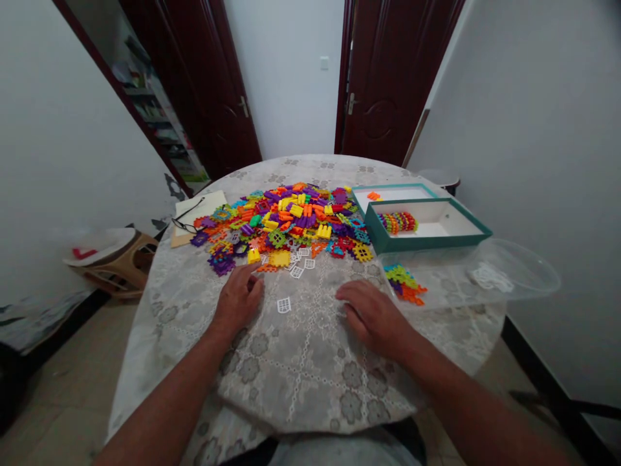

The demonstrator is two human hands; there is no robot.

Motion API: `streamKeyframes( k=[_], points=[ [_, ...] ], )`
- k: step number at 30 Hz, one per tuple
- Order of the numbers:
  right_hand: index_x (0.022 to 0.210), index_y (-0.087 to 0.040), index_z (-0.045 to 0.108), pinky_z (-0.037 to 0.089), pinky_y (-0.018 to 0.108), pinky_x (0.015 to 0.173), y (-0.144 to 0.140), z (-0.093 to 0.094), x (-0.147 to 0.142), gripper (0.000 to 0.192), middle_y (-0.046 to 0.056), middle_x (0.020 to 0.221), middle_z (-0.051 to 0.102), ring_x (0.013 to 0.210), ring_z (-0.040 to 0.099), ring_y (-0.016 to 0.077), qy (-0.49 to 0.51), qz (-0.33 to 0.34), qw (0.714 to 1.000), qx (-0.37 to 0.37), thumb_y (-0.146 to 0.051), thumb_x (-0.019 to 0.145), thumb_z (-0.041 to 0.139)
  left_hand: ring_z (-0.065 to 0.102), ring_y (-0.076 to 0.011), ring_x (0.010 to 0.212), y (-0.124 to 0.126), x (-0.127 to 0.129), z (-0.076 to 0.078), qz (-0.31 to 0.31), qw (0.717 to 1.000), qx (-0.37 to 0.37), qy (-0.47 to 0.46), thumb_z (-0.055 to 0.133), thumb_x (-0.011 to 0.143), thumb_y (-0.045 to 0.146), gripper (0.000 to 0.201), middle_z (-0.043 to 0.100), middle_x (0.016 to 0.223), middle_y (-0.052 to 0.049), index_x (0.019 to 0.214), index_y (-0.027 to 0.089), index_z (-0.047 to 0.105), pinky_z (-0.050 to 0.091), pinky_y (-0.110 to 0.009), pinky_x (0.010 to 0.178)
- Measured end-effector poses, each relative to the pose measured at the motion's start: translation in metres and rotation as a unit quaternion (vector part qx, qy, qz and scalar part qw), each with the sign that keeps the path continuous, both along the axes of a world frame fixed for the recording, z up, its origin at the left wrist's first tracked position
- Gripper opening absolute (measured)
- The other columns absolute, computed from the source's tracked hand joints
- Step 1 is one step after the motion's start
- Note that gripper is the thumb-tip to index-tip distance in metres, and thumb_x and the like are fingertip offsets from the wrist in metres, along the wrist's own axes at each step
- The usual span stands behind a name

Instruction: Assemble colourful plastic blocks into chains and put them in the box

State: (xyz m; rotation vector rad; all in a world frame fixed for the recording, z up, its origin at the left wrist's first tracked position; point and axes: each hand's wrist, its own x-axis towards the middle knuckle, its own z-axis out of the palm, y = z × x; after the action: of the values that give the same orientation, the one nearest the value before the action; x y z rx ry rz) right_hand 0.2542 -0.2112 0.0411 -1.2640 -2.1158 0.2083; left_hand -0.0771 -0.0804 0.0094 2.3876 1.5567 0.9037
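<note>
A large heap of colourful plastic building pieces (291,213) lies across the middle of the table. My left hand (239,296) rests at the heap's near left edge, thumb apart from the fingers, its fingertips close to a yellow block (253,256). Nothing shows in that hand. Between my hands a single white lattice window piece (284,305) lies flat on the cloth. Several more white window pieces lie at the heap's front, beside a flat yellow piece (280,259). My right hand (371,312) is low over the tablecloth, loosely curved and holding nothing visible; its palm side is hidden.
At the right, a green-edged box (427,243) holds a row of coloured pieces, with its shallow lid (392,192) behind. A clear plastic tray (451,285) contains coloured and white pieces. Glasses (187,223) rest on papers at the left. A patterned cloth (301,375) covers the table.
</note>
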Motion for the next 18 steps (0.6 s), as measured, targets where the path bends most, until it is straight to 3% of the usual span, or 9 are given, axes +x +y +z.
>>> streamKeyframes(
  k=[4,8,13,16,18],
  points=[
    [0.114,-0.019,0.069,0.055,0.046,0.101,-0.004,-0.021,-0.018,0.029,0.013,0.118,0.069,0.111,0.061,0.0273,-0.036,0.069,0.996,-0.052,-0.006,0.092,0.055,0.066,-0.0214,0.097,0.0,0.001,-0.002,0.007,1.0,-0.011,0.024,0.053,0.098,0.027,0.041,0.065,0.113,-0.009,0.137,0.017,0.06,0.056,-0.039,0.097],
    [0.106,-0.019,0.069,0.053,0.045,0.099,-0.002,-0.034,-0.018,0.025,0.012,0.112,0.068,0.107,0.059,0.0266,-0.024,0.077,0.995,-0.063,-0.005,0.089,0.056,0.066,-0.0218,0.1,0.003,0.005,-0.002,0.017,0.998,-0.003,0.062,0.055,0.097,0.025,0.045,0.065,0.122,-0.012,0.141,0.017,0.056,0.056,-0.04,0.1],
    [0.099,-0.02,0.067,0.052,0.044,0.093,0.001,-0.037,-0.023,0.023,0.01,0.103,0.067,0.101,0.057,0.0263,0.008,0.058,0.996,-0.064,-0.004,0.09,0.054,0.065,-0.0268,0.119,0.012,0.027,0.007,0.061,0.986,-0.026,0.153,0.055,0.102,0.036,0.049,0.059,0.139,-0.015,0.149,0.021,0.051,0.056,-0.036,0.093],
    [0.098,-0.021,0.065,0.052,0.044,0.091,0.001,-0.036,-0.025,0.021,0.009,0.1,0.067,0.098,0.058,0.0262,0.03,0.05,0.996,-0.061,-0.006,0.091,0.053,0.068,-0.0272,0.109,0.016,0.041,0.016,0.081,0.973,-0.069,0.203,0.053,0.104,0.047,0.05,0.059,0.136,-0.014,0.15,0.026,0.053,0.054,-0.033,0.079],
    [0.097,-0.022,0.064,0.053,0.044,0.09,0.001,-0.032,-0.025,0.019,0.009,0.099,0.068,0.098,0.06,0.0259,0.029,0.046,0.996,-0.07,-0.008,0.094,0.052,0.067,-0.0265,0.107,0.016,0.046,0.02,0.062,0.973,-0.077,0.21,0.05,0.106,0.049,0.048,0.059,0.134,-0.013,0.15,0.031,0.054,0.052,-0.032,0.076]
  ],
)
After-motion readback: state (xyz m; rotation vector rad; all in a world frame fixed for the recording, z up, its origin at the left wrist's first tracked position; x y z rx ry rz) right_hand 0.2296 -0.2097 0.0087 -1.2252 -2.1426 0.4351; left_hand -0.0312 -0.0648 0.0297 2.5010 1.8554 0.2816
